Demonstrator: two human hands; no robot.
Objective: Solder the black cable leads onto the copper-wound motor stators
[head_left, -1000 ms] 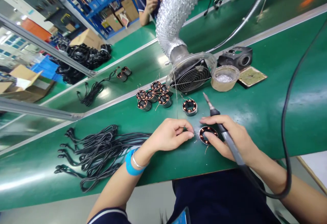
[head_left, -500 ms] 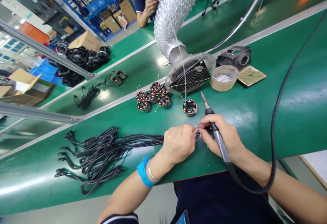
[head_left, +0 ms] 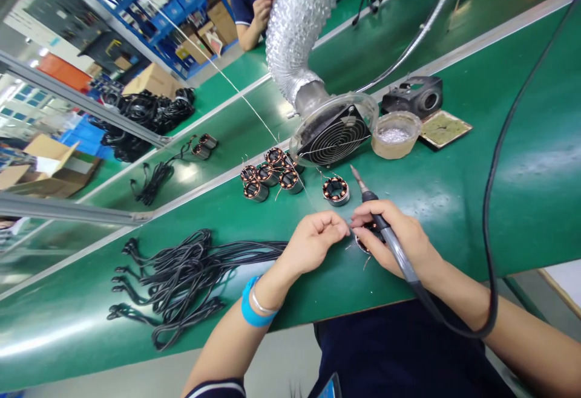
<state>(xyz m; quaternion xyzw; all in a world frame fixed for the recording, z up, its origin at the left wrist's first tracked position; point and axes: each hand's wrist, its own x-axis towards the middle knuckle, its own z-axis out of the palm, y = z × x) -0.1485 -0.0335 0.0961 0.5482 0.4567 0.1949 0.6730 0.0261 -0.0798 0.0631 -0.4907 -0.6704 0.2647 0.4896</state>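
My right hand (head_left: 399, 238) grips a soldering iron (head_left: 394, 247), its bare metal tip pointing up and away from me. Beneath those fingers sits a copper-wound motor stator (head_left: 364, 244), partly covered by the hand, with loose wire ends sticking out. My left hand (head_left: 315, 238) is closed in a pinch beside the stator, fingertips almost meeting the right ones. A thin pale wire (head_left: 245, 100) slants down from the upper left to the left hand; its end is hidden by the fingers. Another stator (head_left: 336, 191) stands just beyond the hands.
Several stators (head_left: 266, 174) cluster near the fume extractor (head_left: 336, 138). To its right are a tub (head_left: 396, 136), a sponge tray (head_left: 445, 129) and a black holder (head_left: 415, 95). Bundled black cables (head_left: 181, 283) lie left. The iron's cord (head_left: 492, 204) loops right. A co-worker (head_left: 254, 8) sits opposite.
My left hand has turned and shifted slightly left, showing more of its fingers. The thin wire, earlier hanging steeply before the extractor, now slants from the upper left. More of the held stator shows.
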